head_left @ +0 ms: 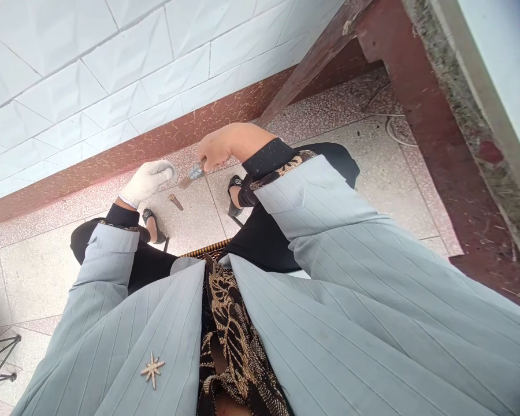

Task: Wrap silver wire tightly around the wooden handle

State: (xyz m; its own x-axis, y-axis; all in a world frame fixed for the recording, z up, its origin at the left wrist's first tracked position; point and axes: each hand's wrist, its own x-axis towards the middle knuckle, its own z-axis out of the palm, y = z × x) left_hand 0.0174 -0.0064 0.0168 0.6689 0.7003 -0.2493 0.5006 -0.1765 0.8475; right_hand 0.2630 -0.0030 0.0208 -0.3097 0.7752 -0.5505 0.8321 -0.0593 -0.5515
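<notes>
My left hand (146, 182) wears a white knitted glove. It hovers near the base of the wall with its fingers curled together, and a greyish patch shows at the fingertips. I cannot make out what, if anything, they hold. Bare and closed, my right hand (219, 147) grips a paintbrush (193, 175). The brush's silver metal band and brown bristles point down and left toward the gloved hand, apart from it. Its handle is hidden in my fist. Below the hands, a short brown stick-like piece (175, 201) lies on the floor (190, 216) between my shoes.
A white tiled wall (125, 69) with a dark red skirting (156, 138) runs in front of me. On the right stands a red-brown frame (420, 104) under a pale slab. A pale cable (392, 130) lies beneath it. Thin black metal legs (2, 349) stand at lower left.
</notes>
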